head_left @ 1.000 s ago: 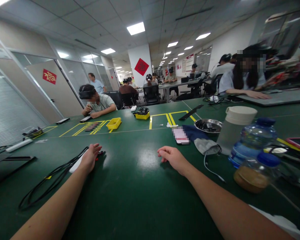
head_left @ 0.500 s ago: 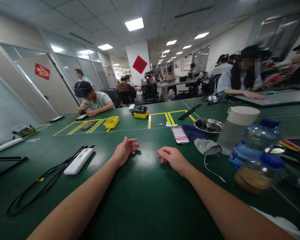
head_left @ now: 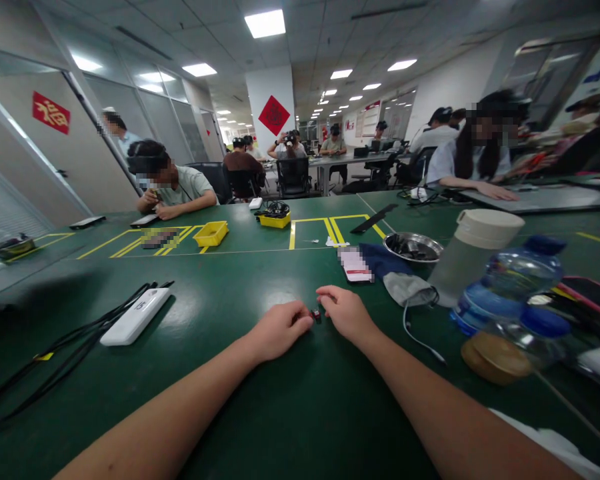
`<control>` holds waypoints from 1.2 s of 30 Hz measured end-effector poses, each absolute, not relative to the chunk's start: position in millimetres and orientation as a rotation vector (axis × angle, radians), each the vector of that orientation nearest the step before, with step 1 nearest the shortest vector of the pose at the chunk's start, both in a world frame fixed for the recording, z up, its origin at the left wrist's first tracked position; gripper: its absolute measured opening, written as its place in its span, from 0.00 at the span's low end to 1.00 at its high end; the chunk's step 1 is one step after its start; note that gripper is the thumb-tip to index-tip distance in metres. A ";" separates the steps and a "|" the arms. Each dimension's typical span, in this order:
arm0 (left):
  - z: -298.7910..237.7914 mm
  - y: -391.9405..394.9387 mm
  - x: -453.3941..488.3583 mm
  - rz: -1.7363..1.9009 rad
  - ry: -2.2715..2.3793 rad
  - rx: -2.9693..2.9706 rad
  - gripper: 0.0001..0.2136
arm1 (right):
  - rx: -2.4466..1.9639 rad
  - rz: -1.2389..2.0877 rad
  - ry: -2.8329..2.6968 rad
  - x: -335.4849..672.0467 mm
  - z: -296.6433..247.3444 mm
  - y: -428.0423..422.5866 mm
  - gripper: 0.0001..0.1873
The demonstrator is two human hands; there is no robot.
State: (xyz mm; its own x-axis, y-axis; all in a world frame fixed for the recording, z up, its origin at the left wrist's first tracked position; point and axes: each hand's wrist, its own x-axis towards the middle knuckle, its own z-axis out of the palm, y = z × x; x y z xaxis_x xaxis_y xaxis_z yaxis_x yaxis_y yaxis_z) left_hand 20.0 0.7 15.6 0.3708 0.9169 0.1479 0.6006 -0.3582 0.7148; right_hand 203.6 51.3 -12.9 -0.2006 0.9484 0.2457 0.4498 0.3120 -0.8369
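My left hand [head_left: 281, 329] is closed over the green table, thumb and fingers pinching a small dark-and-red piece [head_left: 316, 315] that juts from the fingertips. The piece is too small to name. Just to its right is my right hand [head_left: 347, 312], fingers bent, with a gap between forefinger and thumb; nothing shows in it. The two hands nearly meet around the piece. A phone [head_left: 356, 265] lies beyond my right hand, beside a dark blue and grey cloth pouch [head_left: 405, 285].
On the left lies a white power bank [head_left: 137, 317] with black cables. A metal bowl [head_left: 414, 247] of dark parts, a pale tumbler [head_left: 473, 257] and a blue-capped bottle [head_left: 510, 283] stand right. Yellow trays [head_left: 211, 234] sit farther back. Other people sit around.
My left hand has moved right, turned over and closed from an open pose; the red piece beneath it is now at its fingertips. My right hand has stayed nearby. The view has shifted slightly.
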 end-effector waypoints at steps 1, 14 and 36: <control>15.7 -0.4 20.4 0.726 1.301 2.118 0.08 | -1.263 0.789 -1.832 203.8 -11.8 50.6 0.13; -0.5 12.9 21.9 0.831 1.351 2.312 0.16 | -1.281 0.681 -1.928 201.6 -8.6 42.5 0.14; 4.3 22.8 15.6 1.067 0.936 1.291 0.07 | -1.256 0.375 -2.318 200.8 -8.4 37.8 0.06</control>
State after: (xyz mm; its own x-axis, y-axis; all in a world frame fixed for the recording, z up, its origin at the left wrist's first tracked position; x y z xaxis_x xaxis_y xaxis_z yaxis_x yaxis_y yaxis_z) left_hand 15.6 22.8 4.3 0.2666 0.9628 0.0431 -0.0827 -0.0217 0.9963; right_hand 200.8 37.8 -8.4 -0.4676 0.8399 0.2756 0.7101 0.5426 -0.4487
